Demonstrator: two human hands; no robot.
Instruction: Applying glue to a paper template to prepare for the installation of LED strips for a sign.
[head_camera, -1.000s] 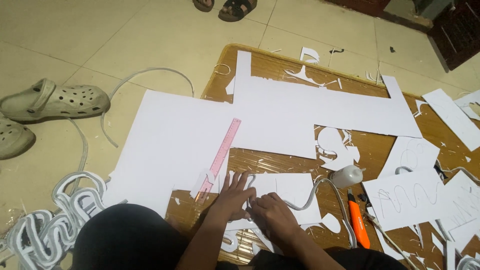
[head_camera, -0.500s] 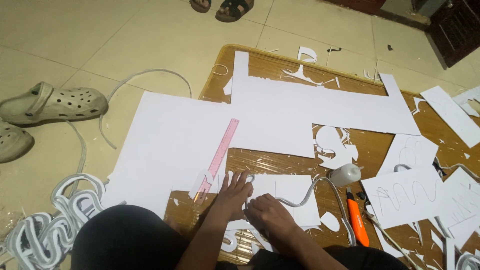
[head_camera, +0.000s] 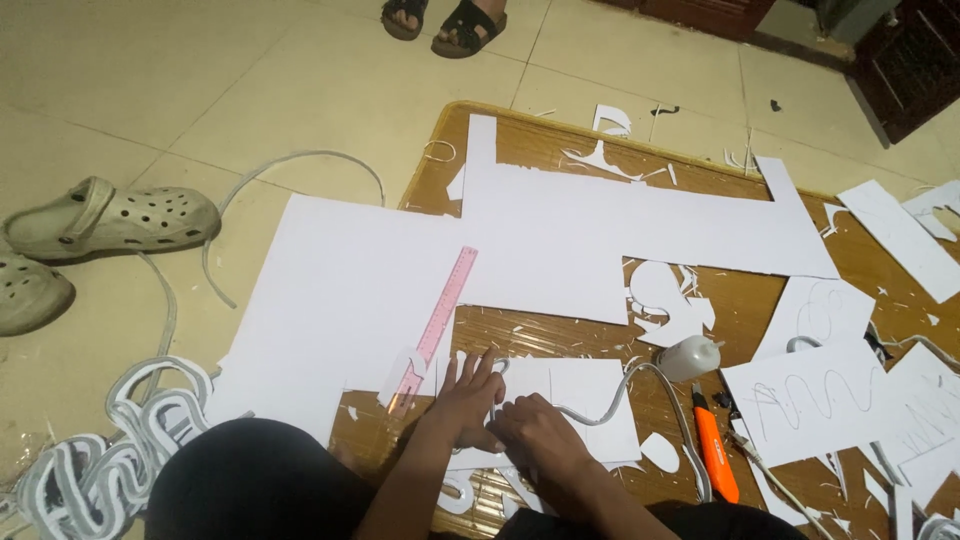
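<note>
My left hand (head_camera: 466, 398) lies flat, fingers spread, on a smooth white sheet (head_camera: 580, 405) near me on the wooden board (head_camera: 520, 335). My right hand (head_camera: 535, 432) pinches a flexible white strip (head_camera: 640, 375) against it. Nothing has shifted since earlier.

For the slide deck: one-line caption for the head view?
Both hands, left hand and right hand, press a white sheet beside a pink ruler.

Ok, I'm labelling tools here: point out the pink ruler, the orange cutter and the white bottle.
pink ruler (head_camera: 437, 325), head view, middle of its length.
orange cutter (head_camera: 715, 456), head view, middle of its orange body.
white bottle (head_camera: 686, 359), head view, its rounded body.
</note>
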